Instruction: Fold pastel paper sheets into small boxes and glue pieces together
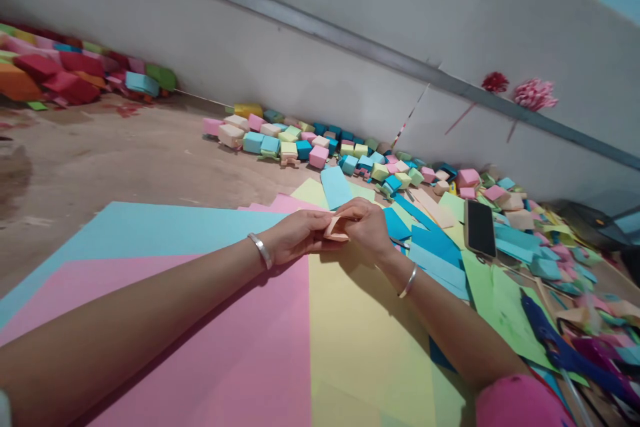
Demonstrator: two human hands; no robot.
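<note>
A small folded piece of peach paper point(337, 229), hollow on its near side, is held up between both hands. My left hand point(300, 235) pinches its left side, fingers closed. My right hand point(369, 225) grips its right side and top edge with bent fingers. Part of the paper is hidden behind the fingers. Beneath the hands lie large coloured sheets: a pink sheet point(240, 333), a yellow sheet point(367, 340) and a light blue sheet point(165, 227).
Many small paper boxes point(319, 157) line the wall, with larger red ones point(73, 87) at the far left. On the right are a phone point(480, 228), a blue glue gun point(565, 347), cut paper strips point(440, 267) and scraps. Two paper flowers point(535, 93) stand by the wall.
</note>
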